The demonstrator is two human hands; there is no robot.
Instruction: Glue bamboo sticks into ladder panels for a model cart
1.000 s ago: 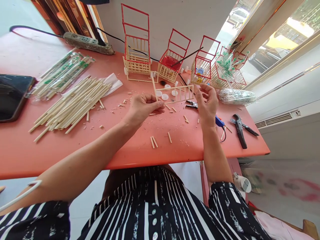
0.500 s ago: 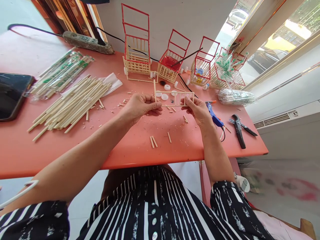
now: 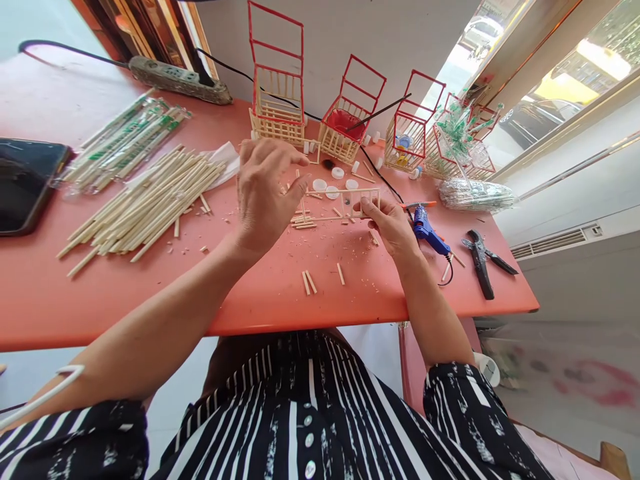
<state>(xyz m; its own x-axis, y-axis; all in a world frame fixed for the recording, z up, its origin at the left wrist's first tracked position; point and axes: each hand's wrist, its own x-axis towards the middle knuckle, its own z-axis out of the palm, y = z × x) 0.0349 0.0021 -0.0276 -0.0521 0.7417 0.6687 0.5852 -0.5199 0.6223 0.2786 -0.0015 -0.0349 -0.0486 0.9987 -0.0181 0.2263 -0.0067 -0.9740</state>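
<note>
My right hand (image 3: pixel 383 220) pinches the right end of a small wooden stick frame (image 3: pixel 336 192), a flat ladder-like piece with thin crossbars, held above the table. My left hand (image 3: pixel 270 190) is raised near the frame's left end, its fingers apart and holding nothing. Short cut sticks (image 3: pixel 304 224) lie beneath the frame's left part. White bottle caps (image 3: pixel 332 193) show just behind it. Three more short sticks (image 3: pixel 341 274) rest near the front edge of the table.
Stick chairs (image 3: pixel 277 100) with red-painted backs stand along the wall. Long sticks (image 3: pixel 145 203) are piled at the left, near a phone (image 3: pixel 30 187) and a power strip (image 3: pixel 177 79). A blue glue gun (image 3: pixel 430 230) and black cutters (image 3: pixel 481 263) lie on the red table (image 3: pixel 370 303) at right.
My left hand has let go of the frame's left end, lifted and opened. The upright stick at that end no longer shows. My right hand keeps hold of the frame, slightly lower and left.
</note>
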